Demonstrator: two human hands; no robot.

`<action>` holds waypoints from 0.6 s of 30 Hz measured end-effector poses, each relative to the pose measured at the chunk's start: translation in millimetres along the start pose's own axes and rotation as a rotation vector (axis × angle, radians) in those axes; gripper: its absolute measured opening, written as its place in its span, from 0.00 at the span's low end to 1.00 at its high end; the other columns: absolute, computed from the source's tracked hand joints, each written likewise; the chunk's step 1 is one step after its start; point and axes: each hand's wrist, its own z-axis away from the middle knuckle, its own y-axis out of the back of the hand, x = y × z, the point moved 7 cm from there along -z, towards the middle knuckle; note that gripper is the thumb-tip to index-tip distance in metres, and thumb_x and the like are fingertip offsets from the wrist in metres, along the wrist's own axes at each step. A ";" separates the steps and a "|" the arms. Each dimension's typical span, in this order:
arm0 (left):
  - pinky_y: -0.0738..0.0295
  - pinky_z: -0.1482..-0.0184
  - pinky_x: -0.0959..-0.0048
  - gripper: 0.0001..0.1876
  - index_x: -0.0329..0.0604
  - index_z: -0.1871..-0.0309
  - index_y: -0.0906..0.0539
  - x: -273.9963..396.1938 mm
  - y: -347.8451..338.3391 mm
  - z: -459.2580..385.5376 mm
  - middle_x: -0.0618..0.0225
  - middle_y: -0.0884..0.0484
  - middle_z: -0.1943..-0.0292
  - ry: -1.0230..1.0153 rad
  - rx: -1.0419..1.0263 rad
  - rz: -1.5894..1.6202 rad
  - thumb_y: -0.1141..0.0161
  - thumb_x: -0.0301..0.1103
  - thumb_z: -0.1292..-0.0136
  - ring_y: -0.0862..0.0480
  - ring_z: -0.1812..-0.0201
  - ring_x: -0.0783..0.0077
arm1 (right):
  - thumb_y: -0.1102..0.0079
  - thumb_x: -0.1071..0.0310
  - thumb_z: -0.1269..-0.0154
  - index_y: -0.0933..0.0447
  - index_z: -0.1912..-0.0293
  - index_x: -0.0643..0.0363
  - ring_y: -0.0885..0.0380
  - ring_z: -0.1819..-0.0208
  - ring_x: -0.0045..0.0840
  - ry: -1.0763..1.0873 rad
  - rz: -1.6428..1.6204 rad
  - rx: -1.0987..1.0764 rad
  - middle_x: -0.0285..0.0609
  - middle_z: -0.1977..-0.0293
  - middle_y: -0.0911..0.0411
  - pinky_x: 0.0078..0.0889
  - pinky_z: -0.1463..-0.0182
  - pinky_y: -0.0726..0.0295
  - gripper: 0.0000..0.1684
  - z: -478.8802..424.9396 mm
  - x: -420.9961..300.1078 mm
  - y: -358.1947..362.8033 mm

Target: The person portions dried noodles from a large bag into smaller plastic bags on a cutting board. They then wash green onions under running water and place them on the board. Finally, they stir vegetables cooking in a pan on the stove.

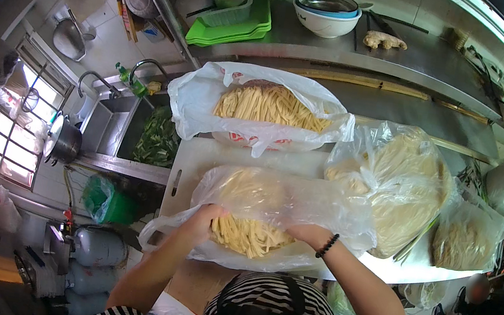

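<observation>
Directly in front of me lies a clear plastic bag of flat noodles, its near side open. My left hand grips the bag's edge at the left of the noodles. At their right, my right hand, with a dark bead bracelet on the wrist, has its fingers at the film; the fingertips are hidden under the plastic. Behind stands a white plastic bag with its mouth wide, full of flat noodles. A large knotted clear bag of noodles rests to the right.
A white cutting board lies under the bags. At the far right is another bag of noodles. Leafy greens fill a sink. The shelf holds green trays, stacked bowls and ginger. A seated person is at the lower right.
</observation>
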 end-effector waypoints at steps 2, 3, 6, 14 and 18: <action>0.24 0.49 0.67 0.21 0.30 0.46 0.27 7.7 -18.9 8.0 0.56 0.19 0.53 -0.071 -0.051 0.125 0.51 0.34 0.40 0.18 0.53 0.63 | 0.41 0.49 0.40 0.37 0.38 0.58 0.28 0.46 0.41 -0.039 0.064 0.038 0.55 0.49 0.26 0.37 0.39 0.33 0.36 1.7 -24.2 19.9; 0.23 0.51 0.67 0.20 0.30 0.48 0.25 14.7 -33.4 9.7 0.56 0.19 0.53 -0.077 -0.063 0.220 0.49 0.33 0.41 0.17 0.54 0.63 | 0.42 0.50 0.40 0.36 0.38 0.58 0.27 0.48 0.42 -0.097 0.106 0.029 0.56 0.50 0.25 0.37 0.40 0.31 0.36 4.9 -37.0 31.7; 0.23 0.54 0.68 0.18 0.29 0.52 0.23 5.4 -24.6 6.0 0.56 0.18 0.55 0.036 -0.013 0.081 0.48 0.33 0.42 0.17 0.55 0.66 | 0.48 0.53 0.37 0.25 0.47 0.58 0.23 0.55 0.45 -0.491 0.418 -0.359 0.56 0.58 0.22 0.41 0.48 0.26 0.24 20.1 -39.2 53.7; 0.26 0.58 0.63 0.11 0.38 0.59 0.20 23.3 -59.4 -23.3 0.56 0.19 0.64 -0.698 0.425 -0.643 0.43 0.34 0.42 0.19 0.60 0.60 | 0.45 0.63 0.42 0.35 0.44 0.66 0.27 0.52 0.52 -0.201 0.491 -0.237 0.61 0.58 0.25 0.47 0.47 0.28 0.28 9.6 -68.3 0.9; 0.28 0.52 0.64 0.12 0.36 0.55 0.22 22.1 -78.2 -18.3 0.56 0.20 0.59 -0.712 0.564 -0.865 0.44 0.32 0.40 0.21 0.55 0.60 | 0.38 0.62 0.47 0.45 0.37 0.65 0.38 0.43 0.60 0.092 0.266 0.110 0.67 0.45 0.38 0.49 0.39 0.36 0.41 42.5 -62.6 -18.4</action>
